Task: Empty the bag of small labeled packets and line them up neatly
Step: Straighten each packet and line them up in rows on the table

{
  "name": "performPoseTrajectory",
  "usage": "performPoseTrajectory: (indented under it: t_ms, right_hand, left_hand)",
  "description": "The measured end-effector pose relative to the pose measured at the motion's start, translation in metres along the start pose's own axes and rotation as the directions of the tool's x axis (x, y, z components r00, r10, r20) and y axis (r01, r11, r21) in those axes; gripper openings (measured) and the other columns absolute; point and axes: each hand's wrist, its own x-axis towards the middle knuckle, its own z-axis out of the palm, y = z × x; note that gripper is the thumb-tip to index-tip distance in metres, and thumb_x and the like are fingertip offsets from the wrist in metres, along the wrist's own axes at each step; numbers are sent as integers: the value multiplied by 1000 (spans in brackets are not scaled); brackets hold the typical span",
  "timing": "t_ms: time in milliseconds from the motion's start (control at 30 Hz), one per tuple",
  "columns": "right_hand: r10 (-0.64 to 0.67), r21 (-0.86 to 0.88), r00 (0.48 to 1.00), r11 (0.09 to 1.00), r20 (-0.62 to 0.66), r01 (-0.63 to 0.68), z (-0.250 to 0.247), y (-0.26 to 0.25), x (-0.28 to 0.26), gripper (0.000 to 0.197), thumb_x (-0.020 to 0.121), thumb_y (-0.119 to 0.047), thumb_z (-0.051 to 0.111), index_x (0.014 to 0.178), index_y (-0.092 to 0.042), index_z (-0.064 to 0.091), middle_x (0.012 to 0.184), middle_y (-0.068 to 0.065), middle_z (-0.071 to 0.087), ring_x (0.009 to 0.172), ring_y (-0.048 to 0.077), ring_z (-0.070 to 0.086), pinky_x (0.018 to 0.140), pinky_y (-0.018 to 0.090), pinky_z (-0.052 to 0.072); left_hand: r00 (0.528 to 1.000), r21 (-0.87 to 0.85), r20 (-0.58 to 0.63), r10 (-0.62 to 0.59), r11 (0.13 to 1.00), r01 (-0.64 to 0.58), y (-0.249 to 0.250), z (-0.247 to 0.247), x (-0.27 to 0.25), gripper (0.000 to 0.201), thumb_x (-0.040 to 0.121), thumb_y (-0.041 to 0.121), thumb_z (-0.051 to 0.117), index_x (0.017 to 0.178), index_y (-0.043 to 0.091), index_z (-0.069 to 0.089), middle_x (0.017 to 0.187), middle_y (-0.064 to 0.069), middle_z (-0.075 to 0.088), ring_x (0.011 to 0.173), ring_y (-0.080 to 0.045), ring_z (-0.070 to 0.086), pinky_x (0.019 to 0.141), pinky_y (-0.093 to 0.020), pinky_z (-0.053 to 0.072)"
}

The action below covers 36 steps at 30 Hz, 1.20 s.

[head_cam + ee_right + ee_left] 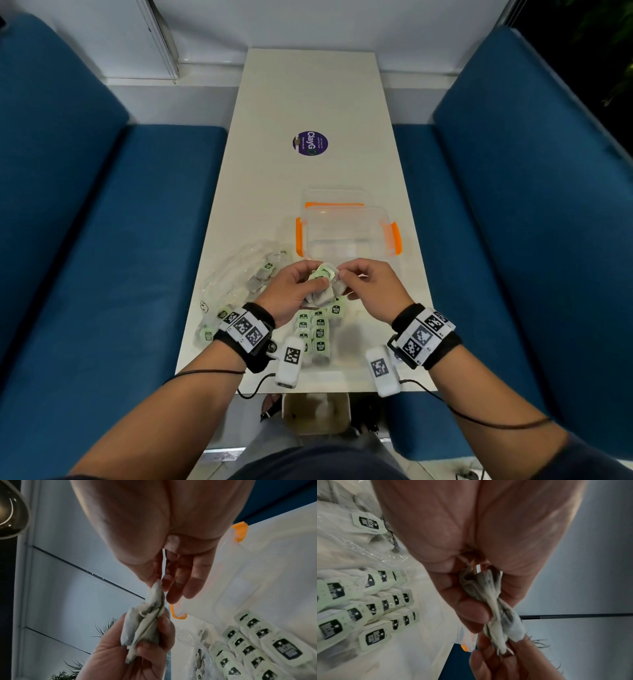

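Observation:
My left hand [301, 284] grips a bunch of small white packets with pale green labels [322, 284] above the table, seen edge-on as the bunch of packets [489, 601] in the left wrist view. My right hand [356, 279] pinches the end of one packet [157, 592] of that bunch between thumb and forefinger. Several labeled packets lie in rows [317, 337] on the table under my hands, also shown as the rows [373, 605] and the rows [254, 642]. The crumpled clear bag [239, 274] lies at the left with several packets inside.
A clear plastic box with orange clips [346, 229] stands just beyond my hands, its lid [334, 198] behind it. A round purple sticker [310, 143] is on the white table [308, 102]. Blue bench seats [102, 240] flank the table on both sides.

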Motion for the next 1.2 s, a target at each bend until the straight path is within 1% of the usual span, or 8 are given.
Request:
performPoseTrajectory:
  t_ms: [133,367,567,767,867,967,1067,1200]
  right_hand:
    - [16,-39,1000,999,-11,-16,-8,7,-2,9,98,-22,67,94,-17,74,87,4,73,74,20,70,72,38,59]
    - [-12,-90,1000,996,18,14,-15,23,4,7,93,-25,72,90,-19,76,83,8,74,74,22,67,73,33,55]
    - [73,38,997,997,21,-74,-21,30,2,8,97,-15,69,89,-17,69,82,12,69,68,15,65,67,29,53]
    - [171,-62,985,983,-7,-171,-29,59,7,8,96,-18,70,88,-15,71,83,0,72,74,12,63,70,28,53]
    - [267,-182,964,948,12,-261,-27,88,11,20,94,-20,72,81,-6,68,74,1,61,71,16,54,69,29,47]
    - [379,-302,919,893,110,-333,-14,111,10,20,92,-25,74,77,-17,66,72,1,64,66,15,59,65,28,48]
    - [462,-370,872,848,163,-380,1,123,9,15,90,-24,76,82,-18,64,78,0,68,63,12,63,61,26,50]
    - [475,-449,871,811,128,-376,19,131,11,31,87,-22,74,61,-16,58,68,4,66,62,20,61,73,40,58]
  left_hand:
    - [1000,74,-11,10,997,-10,-8,5,2,23,95,0,65,115,11,69,110,-13,72,95,-28,68,86,-47,54]
    - [999,171,4,35,985,-36,-12,8,6,22,94,0,67,114,7,70,117,-15,73,100,-25,68,92,-42,53]
    - [998,221,-51,43,975,-30,-15,4,10,21,95,0,66,104,18,70,88,9,69,71,-6,62,60,-22,49]
    - [989,209,-146,-6,977,36,-25,-11,13,25,97,6,65,118,20,67,100,3,65,79,-8,63,64,-24,52]
    - [980,141,-184,-76,985,102,-33,-19,12,23,100,5,60,120,16,65,93,-5,67,71,-12,62,65,-27,53]
    - [971,9,-192,-145,989,150,-42,-28,10,22,101,0,55,120,11,61,78,-7,69,62,-15,64,77,-38,49]
    - [962,-72,-203,-181,983,169,-46,-32,5,22,100,-6,52,114,9,60,85,-9,65,64,-16,62,62,-27,51]
    - [956,-152,-209,-208,972,178,-51,-36,-1,25,98,-11,51,111,9,59,96,-10,66,76,-21,62,53,-24,52]
